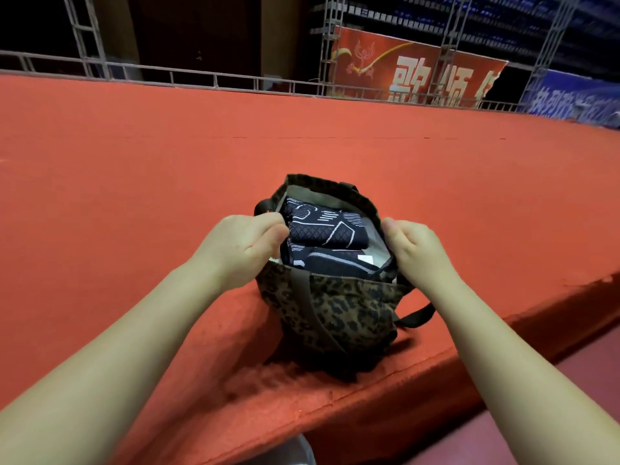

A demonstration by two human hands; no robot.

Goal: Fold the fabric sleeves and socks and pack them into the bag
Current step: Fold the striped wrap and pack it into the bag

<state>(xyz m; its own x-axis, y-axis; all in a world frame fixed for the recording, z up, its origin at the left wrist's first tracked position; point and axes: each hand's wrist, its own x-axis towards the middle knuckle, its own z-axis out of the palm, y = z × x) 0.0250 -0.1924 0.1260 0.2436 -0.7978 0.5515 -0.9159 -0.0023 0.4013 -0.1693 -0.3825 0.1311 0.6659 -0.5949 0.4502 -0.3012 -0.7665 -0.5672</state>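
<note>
Left grip point(246, 243) curled over the left rim of the leopard-print fabric tote bag point(335, 310), thumb and fingers pinching the edge by the dark strap. Right grip point(414, 245) likewise pinching the right rim, thumb on top, fingers folded under. Bag mouth pulled wide between the two. Upright on the red felt-covered tabletop point(134, 169), near its front edge, dark handle straps hanging at both sides. Inside, against the pale lining, folded dark navy knit sleeves and socks with white line patterns point(322, 229), stacked in layers and filling most of the opening. Beyond the far edge, grey metal truss railing point(208, 78) and a red banner with white characters point(419, 72).
</note>
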